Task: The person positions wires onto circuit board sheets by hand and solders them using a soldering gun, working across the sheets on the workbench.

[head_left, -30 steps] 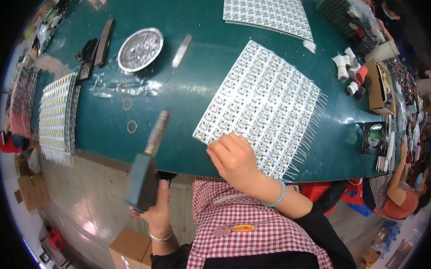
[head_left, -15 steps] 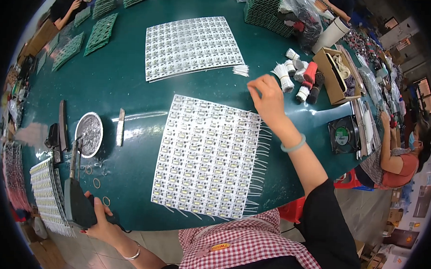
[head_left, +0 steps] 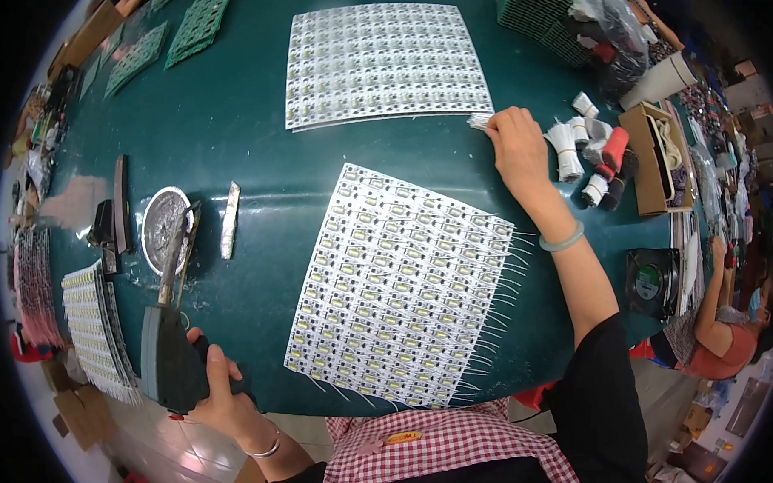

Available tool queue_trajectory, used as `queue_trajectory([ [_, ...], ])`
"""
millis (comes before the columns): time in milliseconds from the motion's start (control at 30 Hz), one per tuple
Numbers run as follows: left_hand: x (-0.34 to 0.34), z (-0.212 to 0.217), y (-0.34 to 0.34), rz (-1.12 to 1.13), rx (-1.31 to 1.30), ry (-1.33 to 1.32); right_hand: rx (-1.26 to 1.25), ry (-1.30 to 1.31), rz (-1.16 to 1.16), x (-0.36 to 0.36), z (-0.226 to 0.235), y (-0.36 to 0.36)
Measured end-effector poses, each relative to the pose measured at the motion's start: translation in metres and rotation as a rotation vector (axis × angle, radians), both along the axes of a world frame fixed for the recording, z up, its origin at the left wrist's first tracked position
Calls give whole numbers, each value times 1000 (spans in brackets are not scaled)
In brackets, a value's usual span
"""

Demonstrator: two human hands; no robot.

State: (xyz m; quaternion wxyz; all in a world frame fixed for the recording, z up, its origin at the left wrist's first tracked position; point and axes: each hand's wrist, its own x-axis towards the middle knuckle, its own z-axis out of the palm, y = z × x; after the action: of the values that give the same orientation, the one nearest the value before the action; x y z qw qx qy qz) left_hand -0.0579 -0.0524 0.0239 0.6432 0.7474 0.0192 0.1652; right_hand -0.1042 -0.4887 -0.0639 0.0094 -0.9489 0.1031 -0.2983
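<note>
My left hand (head_left: 224,398) grips the dark handle of a soldering gun (head_left: 171,353). The gun's metal tip lies over a round white dish (head_left: 167,225) of grey, shiny solder. In front of me rests a white panel of LED circuit boards (head_left: 402,293), with thin white wires sticking out along its right and near edges. My right hand (head_left: 522,151) is beyond the panel's far right corner, fingers curled and closed at a small pile of short white wires (head_left: 478,120). How many wires the fingertips hold is hidden.
A stack of similar panels (head_left: 388,63) lies at the far side. Bundled wires (head_left: 565,152), a cardboard box (head_left: 653,157) and a small fan (head_left: 649,283) stand to the right. A solder bar (head_left: 230,221) lies by the dish; more panels (head_left: 98,329) sit at left.
My right hand has come down onto the small pile of wires. My left hand has shifted right, bringing the soldering gun's tip further over the dish. The whole view has shifted.
</note>
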Motion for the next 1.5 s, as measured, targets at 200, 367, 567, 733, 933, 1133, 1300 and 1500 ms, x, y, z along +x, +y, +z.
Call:
queue_trajectory([
  [200,-7,-8,-2,-33,-44,99,23,-1,55,-6,7,-2],
  [367,-20,-15,4,-96,-44,201,96,-11,25,-10,22,17],
  [567,-40,-22,16,-116,-82,256,352,19,223,-9,55,94],
  [733,-59,-19,19,-180,-138,414,424,32,505,-14,56,170],
  [933,-80,-38,37,-246,-97,444,490,44,591,-13,28,203],
  [1133,-91,-48,50,-361,162,404,446,65,586,-16,19,211],
  [1300,-93,-50,50,-394,190,403,424,76,572,-15,18,212],
  [1500,-91,-49,45,-421,196,361,421,84,550,-17,16,212],
])
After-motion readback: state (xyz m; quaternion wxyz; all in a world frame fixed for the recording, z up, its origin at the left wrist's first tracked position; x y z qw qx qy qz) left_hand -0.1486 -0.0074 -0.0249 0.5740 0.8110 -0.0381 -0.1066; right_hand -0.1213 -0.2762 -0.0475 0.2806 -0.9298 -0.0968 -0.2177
